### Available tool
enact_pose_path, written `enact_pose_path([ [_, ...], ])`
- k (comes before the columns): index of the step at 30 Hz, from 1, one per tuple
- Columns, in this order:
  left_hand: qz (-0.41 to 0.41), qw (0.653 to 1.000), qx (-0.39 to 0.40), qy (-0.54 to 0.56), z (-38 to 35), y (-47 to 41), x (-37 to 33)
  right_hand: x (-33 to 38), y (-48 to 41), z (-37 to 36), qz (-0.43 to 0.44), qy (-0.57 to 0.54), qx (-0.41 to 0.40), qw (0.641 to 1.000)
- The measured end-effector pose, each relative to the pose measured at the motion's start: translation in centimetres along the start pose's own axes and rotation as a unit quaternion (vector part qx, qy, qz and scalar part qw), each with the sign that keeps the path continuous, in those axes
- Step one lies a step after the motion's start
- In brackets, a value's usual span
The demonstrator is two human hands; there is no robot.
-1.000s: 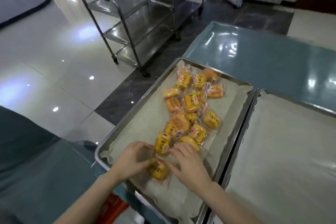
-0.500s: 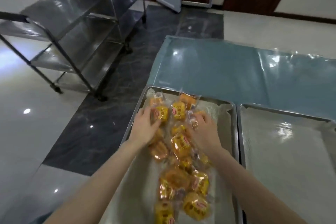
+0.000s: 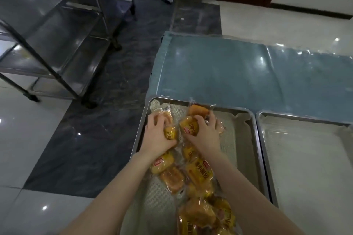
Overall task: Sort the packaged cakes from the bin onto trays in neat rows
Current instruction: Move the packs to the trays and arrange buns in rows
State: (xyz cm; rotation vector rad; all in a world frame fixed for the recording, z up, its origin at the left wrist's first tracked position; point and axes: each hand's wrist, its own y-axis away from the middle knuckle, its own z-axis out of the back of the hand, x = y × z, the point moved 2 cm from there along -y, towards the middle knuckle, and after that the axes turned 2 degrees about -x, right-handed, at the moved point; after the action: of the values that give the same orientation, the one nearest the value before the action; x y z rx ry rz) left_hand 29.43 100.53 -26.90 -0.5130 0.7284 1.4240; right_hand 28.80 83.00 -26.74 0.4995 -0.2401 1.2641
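Head view: where are the packaged cakes [image 3: 198, 175]?
– Heaped in a loose strip down the middle of the left tray [image 3: 229, 108], from its far end to the near edge of the picture. The right tray [image 3: 305, 168], lined with a pale sheet, sits just beside it.
– And the left hand [image 3: 157, 136]?
– At the far left of the heap, fingers bent and slightly spread over a pale wrapped cake [image 3: 165, 113], thumb against a yellow pack [image 3: 171, 134].
– The right hand [image 3: 206, 136]?
– Just beside the left, fingers curled close together over a yellow-labelled cake [image 3: 189, 126], thumb at its near edge. An orange cake [image 3: 197, 111] lies just beyond the fingertips, at the tray's far rim.
– Lifted or resting?
– Cannot tell.
– Around them?
– A blue-covered table [image 3: 248, 74] beyond, and a steel trolley [image 3: 57, 40] far left.
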Motion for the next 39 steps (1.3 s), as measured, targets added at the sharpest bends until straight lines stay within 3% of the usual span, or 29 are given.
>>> enact_pose_path([
  [7,-0.004,0.997,0.077,0.024,0.8,3.6,-0.5,-2.0,2.9,1.7,0.024,-0.036,0.050,0.998],
  [12,-0.050,0.996,0.073,0.003,-0.5,8.0,-1.1,-3.9,6.9,2.1,0.054,-0.038,0.101,0.993],
  [16,-0.029,0.995,0.093,0.025,-0.8,10.3,-0.8,-5.2,10.0,2.3,0.077,-0.067,0.127,0.987],
  [20,-0.009,0.983,0.185,0.003,-0.9,12.7,-0.2,-6.5,11.9,2.7,0.104,-0.053,0.192,0.974],
  [23,0.002,0.965,0.254,-0.061,-1.3,14.5,0.8,-7.0,13.1,2.8,0.141,0.023,0.225,0.964],
  [27,-0.077,0.967,0.149,-0.189,-0.6,13.9,0.3,-5.9,13.2,2.5,0.177,0.101,0.204,0.958],
  [30,-0.102,0.973,0.101,-0.179,0.6,11.9,-0.4,-4.8,11.9,2.6,0.167,0.126,0.180,0.961],
  [34,-0.089,0.991,-0.001,-0.103,2.0,7.9,-0.6,-2.6,9.2,2.8,0.143,0.076,0.086,0.983],
  [36,-0.101,0.981,-0.052,-0.158,2.1,5.4,-0.6,-0.9,7.5,2.7,0.139,0.018,0.061,0.988],
  [39,-0.108,0.961,-0.044,-0.252,1.9,1.8,-0.2,1.9,5.0,1.8,0.142,-0.029,0.059,0.988],
])
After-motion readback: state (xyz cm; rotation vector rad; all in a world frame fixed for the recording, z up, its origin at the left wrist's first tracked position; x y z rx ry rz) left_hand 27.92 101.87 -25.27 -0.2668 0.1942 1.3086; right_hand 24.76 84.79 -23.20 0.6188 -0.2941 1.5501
